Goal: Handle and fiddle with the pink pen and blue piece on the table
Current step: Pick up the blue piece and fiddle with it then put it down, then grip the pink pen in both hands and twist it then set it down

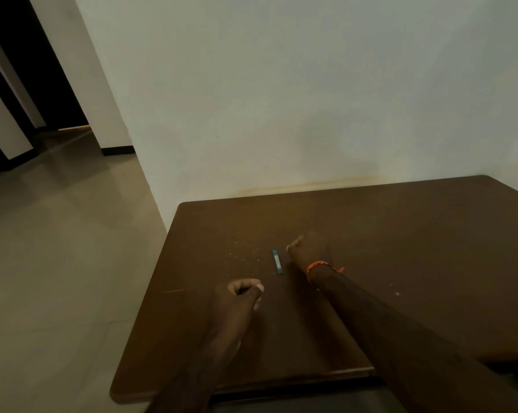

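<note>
Fingers (245,286) of left hand (236,305) curled into loose fist; pale pink bit seen at fist's right edge, judged pink pen (260,289), mostly hidden. Right hand (307,248) also curled; anything held cannot be told. Orange thread (317,266) worn at right wrist. Blue piece (277,261) lying flat on brown table (400,234), just left of right hand, apart from both hands. Step judged: pen held, piece not yet taken. Next move calls for right fingers opened, piece pinched at long edges.
</note>
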